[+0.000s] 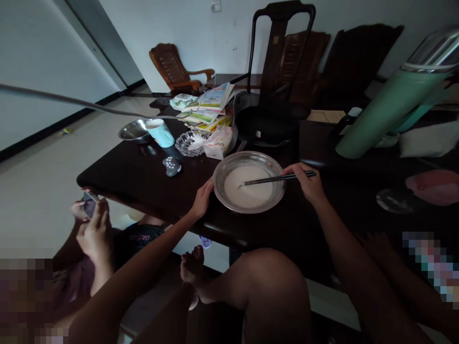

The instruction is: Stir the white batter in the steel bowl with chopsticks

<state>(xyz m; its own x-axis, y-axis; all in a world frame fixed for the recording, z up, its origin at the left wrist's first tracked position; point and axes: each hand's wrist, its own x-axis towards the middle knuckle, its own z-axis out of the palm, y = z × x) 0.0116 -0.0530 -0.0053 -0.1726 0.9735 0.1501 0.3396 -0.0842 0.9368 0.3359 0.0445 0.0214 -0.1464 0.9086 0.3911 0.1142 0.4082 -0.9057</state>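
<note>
Bowl (219, 184) of metal, w/ whitish liquid (247, 193) inside, stands at the near edge of the dark table (143, 177), approx. in the middle of the scene. The left hand (202, 198) touches the bowl's left side; its fingertips are partly hidden by the bowl, so whether they grasp or only steady it, I can't tell. The right hand (311, 186), at the bowl's right side, has its fingers closed around dark chopsticks (265, 180); their tips reach the liquid, & how deep they go is hard to see b/c the liquid is opaque. Far left of the bowl are a light-blue cup (160, 134) & a glass dish (182, 143), partly covered by white stuff, exact kind unclear. The black bag (265, 126) behind is too dark for details. Far right, a green flask (390, 110) leans in view & hides part of the things behind it. Near left, another person's hand (96, 234) holds a phone (89, 204), screen not readable; the pixelated patch (432, 265) at near right can't be identified.
</note>
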